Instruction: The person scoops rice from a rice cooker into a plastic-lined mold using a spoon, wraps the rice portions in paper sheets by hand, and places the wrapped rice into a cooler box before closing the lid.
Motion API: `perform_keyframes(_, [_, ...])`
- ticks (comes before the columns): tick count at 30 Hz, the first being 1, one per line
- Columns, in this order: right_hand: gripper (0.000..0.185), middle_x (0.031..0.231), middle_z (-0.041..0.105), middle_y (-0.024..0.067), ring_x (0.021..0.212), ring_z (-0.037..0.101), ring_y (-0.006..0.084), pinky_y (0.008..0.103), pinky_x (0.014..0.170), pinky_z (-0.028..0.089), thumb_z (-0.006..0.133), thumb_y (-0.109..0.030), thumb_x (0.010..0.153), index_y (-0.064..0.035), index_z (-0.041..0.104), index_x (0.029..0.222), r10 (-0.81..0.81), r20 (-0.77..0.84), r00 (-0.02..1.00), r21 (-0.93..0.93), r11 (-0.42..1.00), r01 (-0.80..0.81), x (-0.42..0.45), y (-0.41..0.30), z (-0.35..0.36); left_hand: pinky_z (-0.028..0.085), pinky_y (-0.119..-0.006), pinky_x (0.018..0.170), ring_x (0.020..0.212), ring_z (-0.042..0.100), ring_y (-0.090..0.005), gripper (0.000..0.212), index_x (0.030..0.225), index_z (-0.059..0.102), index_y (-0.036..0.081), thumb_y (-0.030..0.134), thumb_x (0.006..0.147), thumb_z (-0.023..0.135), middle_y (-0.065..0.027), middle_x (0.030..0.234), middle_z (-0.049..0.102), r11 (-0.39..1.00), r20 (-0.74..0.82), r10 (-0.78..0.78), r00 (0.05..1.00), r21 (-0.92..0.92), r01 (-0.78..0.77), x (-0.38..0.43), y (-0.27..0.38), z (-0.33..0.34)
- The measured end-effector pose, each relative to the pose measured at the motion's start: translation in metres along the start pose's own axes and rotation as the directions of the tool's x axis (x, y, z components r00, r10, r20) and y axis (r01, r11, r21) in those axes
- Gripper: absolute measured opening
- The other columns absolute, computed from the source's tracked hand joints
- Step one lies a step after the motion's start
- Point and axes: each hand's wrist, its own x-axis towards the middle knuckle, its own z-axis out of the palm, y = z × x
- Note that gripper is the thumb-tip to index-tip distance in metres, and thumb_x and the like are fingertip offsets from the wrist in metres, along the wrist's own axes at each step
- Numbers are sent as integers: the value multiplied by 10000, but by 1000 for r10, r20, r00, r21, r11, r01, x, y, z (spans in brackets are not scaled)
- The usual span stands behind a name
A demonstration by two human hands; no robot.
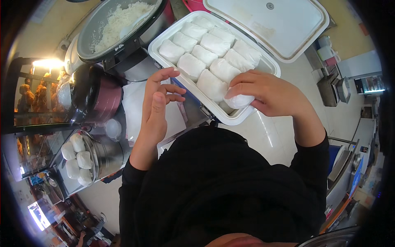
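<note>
My right hand [268,91] grips a white wrapped packet [239,99] at the near right corner of a white-rimmed cooler box [226,121]. Rows of similar white packets [215,44] fill much of the box, and part of its inner wall shows at the right. What is inside the wrappings is hidden. My left hand [162,105] is raised just left of the box, fingers apart and holding nothing. Below it lies a stack of white sheets [154,115] on the counter. The cooler's hinged lid [271,26] is tipped back on the far side.
A large cooker pot [87,43] of white rice [123,24], with a pale scoop in it, stands at the upper left. Left of the sheets are a pink-and-black cooker [106,95] and a steel pot [108,156] topped with several white packets. A lit food cabinet [40,123] is farther left.
</note>
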Motion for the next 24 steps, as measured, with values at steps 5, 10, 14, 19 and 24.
perform_keyframes(5, [508,1196,602,95,1109,547,330,416,928,450,682,68,712,-134,607,1171,90,-17,996,-19,996,-91,2,-11,-7,486,-342,820,971,567,-211,754,1348,363,-15,630,958,345,-177,1297,451,1000,-84,-25,996,-21,23,-8,-9,-16])
perform_keyframes(10, [480,1150,636,100,1003,610,308,387,825,503,715,9,697,-94,643,1160,91,-3,996,57,994,-90,5,3,9,511,-380,808,969,586,-239,776,1382,352,15,656,943,344,-180,1316,454,998,-170,-49,984,-54,40,-15,-17,-35])
perform_keyframes(14, [436,1155,650,112,942,644,297,353,777,529,690,35,715,-97,669,1130,101,28,995,24,995,-102,11,-8,0,516,-371,804,963,591,-240,725,1373,366,13,613,966,343,-182,1306,465,998,-267,-47,963,-46,36,-32,-23,-58])
perform_keyframes(19, [293,1048,703,69,892,672,279,354,694,542,687,17,721,-99,722,988,173,-43,984,-165,970,-178,14,-24,0,497,-374,844,1017,577,-260,478,1311,430,5,309,963,552,-165,1268,498,958,-435,-50,899,234,167,-46,-42,-96])
perform_keyframes(24, [217,909,688,104,793,656,300,355,655,512,696,22,695,-61,698,896,174,34,984,-171,971,-166,63,-60,-52,456,-461,917,1126,509,-402,543,1284,450,-6,250,856,666,-235,1279,486,142,-630,203,749,776,614,-97,-110,-184])
